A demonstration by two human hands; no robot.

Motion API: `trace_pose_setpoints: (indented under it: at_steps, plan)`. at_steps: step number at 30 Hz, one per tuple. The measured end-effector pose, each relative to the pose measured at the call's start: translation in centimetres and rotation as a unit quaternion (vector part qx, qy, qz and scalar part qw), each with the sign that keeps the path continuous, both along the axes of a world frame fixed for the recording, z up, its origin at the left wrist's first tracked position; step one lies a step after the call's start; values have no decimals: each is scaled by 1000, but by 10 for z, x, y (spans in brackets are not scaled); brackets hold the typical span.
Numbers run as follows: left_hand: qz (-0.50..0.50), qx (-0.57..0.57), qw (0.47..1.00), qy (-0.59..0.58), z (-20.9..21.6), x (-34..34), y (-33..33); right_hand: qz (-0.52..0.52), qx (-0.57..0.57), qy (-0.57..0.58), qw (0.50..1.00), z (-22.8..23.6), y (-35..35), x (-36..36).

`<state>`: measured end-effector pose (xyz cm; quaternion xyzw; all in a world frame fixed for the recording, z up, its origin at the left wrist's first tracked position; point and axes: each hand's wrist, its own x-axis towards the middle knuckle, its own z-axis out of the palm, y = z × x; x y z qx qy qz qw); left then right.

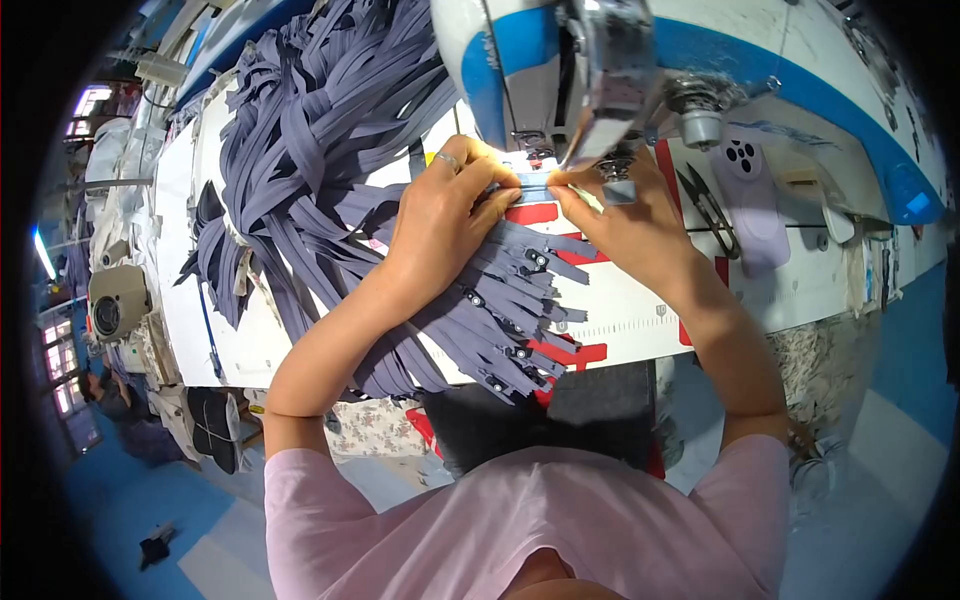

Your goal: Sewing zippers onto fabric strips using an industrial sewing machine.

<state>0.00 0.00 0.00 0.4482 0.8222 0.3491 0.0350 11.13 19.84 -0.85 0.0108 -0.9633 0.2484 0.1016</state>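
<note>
Head view: along your desk's [635, 305] near edge, bare white room runs right from the heap of grey zippers [315, 150], which covers much of the left side. Your left hand [440, 215] and right hand [635, 225] have fingers nearly closed, pinching a small blue strip [537, 188] under the sewing machine [525, 40], back from that edge. Snips [714, 218] and a lilac phone [757, 210] lie toward the right edge.
</note>
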Motion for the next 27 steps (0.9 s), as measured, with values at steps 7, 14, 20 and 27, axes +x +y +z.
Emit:
trace_pose_setpoints:
  at_steps: [7, 14, 20, 27]
  plan:
    - [0, -40, 999, -31, 4, -10, 8, 31, 28, 145, 989, -18, 1, -2]
    - [25, -19, 999, 26, -4, -7, 9, 7, 36, 161, 986, -26, -1, -3]
    - [10, 1, 999, 37, -12, -23, 9, -2, -37, 161, 986, -26, 0, -11]
    - [23, -6, 997, 73, -15, -24, 13, -16, -62, 84, 994, -39, 6, -15]
